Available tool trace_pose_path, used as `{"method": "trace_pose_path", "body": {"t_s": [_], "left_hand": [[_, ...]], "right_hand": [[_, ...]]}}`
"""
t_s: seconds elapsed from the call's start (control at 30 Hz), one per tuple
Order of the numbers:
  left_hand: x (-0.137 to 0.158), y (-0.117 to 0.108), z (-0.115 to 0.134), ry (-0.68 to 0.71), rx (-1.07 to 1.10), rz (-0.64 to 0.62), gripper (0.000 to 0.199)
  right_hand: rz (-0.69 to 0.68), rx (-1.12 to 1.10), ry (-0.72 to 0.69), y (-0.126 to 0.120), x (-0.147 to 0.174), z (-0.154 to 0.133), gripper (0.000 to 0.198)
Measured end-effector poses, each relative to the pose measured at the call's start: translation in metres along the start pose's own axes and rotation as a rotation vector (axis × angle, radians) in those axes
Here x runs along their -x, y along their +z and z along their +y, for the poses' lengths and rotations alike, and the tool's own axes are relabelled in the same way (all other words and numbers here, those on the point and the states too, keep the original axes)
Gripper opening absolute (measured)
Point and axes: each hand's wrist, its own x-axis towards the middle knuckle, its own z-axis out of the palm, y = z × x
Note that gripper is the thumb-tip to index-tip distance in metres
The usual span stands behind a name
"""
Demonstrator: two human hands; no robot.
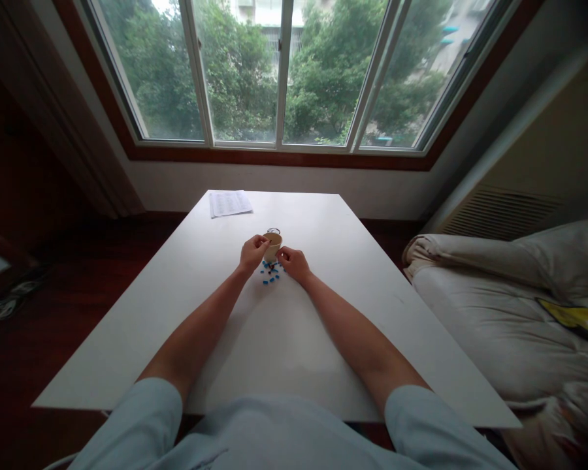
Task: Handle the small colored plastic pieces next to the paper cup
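A small beige cup (271, 255) stands upright on the white table, its mouth facing up toward me. My left hand (253, 252) is at the cup's left rim, with thumb and fingers pinched together over the edge. A tiny dark spot shows at those fingertips, too small to name. Beside the cup's lower right side, my right hand (294, 263) is closed, its fingertips pressed together; what they hold, if anything, is hidden. Several small blue pieces (271, 280) lie scattered in front of the cup, with a few dark bits among them.
Behind the cup lies a thin dark looped object (273, 230). Printed papers (230, 203) rest at the far left of the white table (294, 365). A cushioned sofa (460, 313) stands to the right, and a window (279, 85) is beyond the table.
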Motion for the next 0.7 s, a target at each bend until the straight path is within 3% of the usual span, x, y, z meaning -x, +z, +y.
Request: {"method": "trace_pose_path", "body": {"t_s": [0.3,0.4,0.57,0.7], "left_hand": [[0.0,-0.013,0.004,0.048,-0.057,0.032,0.022],[0.006,-0.025,0.005,0.114,-0.196,0.012,0.021],[0.022,-0.036,0.001,0.266,-0.513,-0.165,0.018],[0.029,-0.032,-0.005,0.277,-0.628,-0.32,0.016]], "right_hand": [[-0.233,0.09,-0.102,-0.01,-0.003,0.003,0.018],[-0.303,0.096,-0.118,-0.007,-0.004,0.005,0.017],[-0.336,0.111,-0.119,-0.005,-0.005,0.006,0.018],[-0.334,0.073,-0.105,-0.009,-0.005,0.008,0.019]]}}
